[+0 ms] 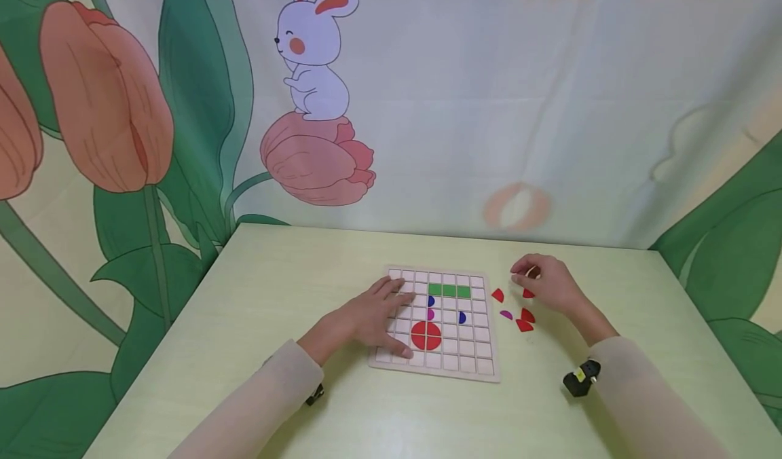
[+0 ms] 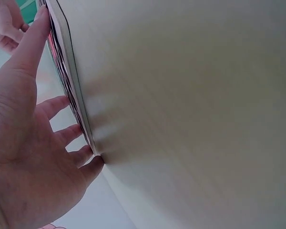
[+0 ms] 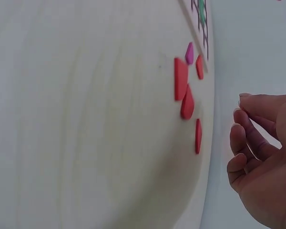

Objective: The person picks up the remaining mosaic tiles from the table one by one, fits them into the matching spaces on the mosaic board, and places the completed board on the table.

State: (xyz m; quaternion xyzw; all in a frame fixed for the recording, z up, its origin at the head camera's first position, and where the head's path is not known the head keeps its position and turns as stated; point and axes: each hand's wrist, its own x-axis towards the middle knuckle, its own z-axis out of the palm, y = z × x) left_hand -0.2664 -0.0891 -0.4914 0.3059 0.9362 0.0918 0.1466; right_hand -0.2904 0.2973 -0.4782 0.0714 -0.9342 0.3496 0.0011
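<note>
The grid board (image 1: 467,364) lies on the table with its square cells. My left hand (image 1: 381,313) rests on its left side, fingers spread and straight; in the left wrist view the fingertips are at its edge. Set in the cells are green squares (image 1: 449,290), a red four-piece circle (image 1: 426,335), blue half-circles (image 1: 462,318) and a magenta piece (image 1: 430,314). Above the table right of the board is my right hand (image 1: 546,282), fingers bent and thumb near the index fingertip (image 3: 243,97). I cannot tell whether a small piece is pinched there.
Loose red quarter pieces (image 1: 524,325) and a magenta half-circle (image 1: 506,315) lie right of the board, below my right hand. A printed curtain (image 1: 427,140) with a rabbit and tulips hangs behind the pale table (image 1: 275,276).
</note>
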